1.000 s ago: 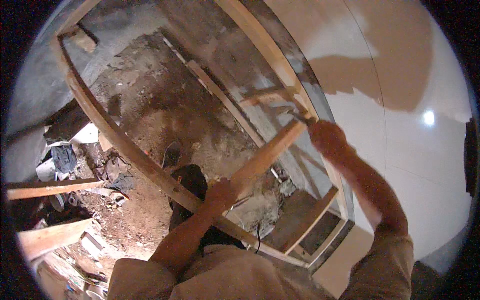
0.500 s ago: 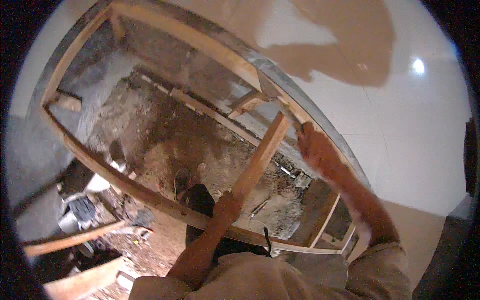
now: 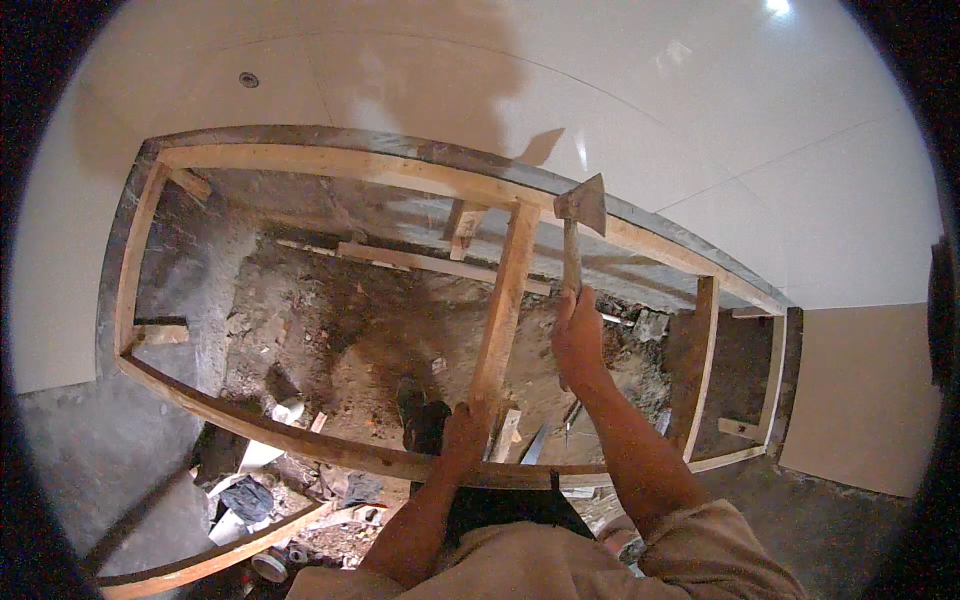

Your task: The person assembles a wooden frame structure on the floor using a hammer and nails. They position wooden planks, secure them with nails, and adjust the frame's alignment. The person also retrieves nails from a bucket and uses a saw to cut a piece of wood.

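My right hand (image 3: 578, 338) grips the wooden handle of a hatchet (image 3: 572, 240). The hatchet's broad metal head overlaps the far rail (image 3: 390, 172) of a long wooden frame in this view; whether it touches the wood I cannot tell. My left hand (image 3: 464, 432) is closed round the near end of a wooden crosspiece (image 3: 508, 300), close to the frame's near rail (image 3: 330, 445). The crosspiece's far end meets the far rail, just left of the hatchet head.
A white wall (image 3: 720, 190) rises behind the frame. Inside it lies a dirt floor (image 3: 350, 350) with wood scraps and rubble. A second crosspiece (image 3: 704, 350) spans the right side. At lower left are a curved wooden strip (image 3: 220, 560) and debris.
My right hand has moved from the far rail back toward me, and the hatchet now shows plainly. The view has turned, so the frame lies more level. My left hand stays on the crosspiece.
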The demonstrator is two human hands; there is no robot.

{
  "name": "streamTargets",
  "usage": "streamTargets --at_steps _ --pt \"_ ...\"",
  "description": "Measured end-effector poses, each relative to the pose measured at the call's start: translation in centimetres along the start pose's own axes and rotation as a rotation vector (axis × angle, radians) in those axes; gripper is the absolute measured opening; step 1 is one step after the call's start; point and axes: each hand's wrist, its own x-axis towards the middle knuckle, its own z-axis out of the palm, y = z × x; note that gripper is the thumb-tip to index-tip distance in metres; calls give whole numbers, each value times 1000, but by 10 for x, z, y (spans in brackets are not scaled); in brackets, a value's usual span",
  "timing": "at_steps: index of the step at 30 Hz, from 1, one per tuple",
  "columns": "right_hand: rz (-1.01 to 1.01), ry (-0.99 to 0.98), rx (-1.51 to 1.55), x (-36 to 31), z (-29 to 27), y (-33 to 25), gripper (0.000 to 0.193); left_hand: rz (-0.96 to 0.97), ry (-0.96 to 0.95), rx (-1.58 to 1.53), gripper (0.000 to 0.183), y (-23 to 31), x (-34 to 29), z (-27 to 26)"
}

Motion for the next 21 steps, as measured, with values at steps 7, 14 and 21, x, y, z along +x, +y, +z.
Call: streamTargets --at_steps 7,14,21 --pt "-54 -97 -8 44 21 1 33 165 60 153 45 -47 16 31" --pt "-62 -80 -163 60 35 43 32 343 94 253 41 -54 16 51" --pt "-105 -30 -133 40 31 60 37 331 96 170 38 -42 9 48"
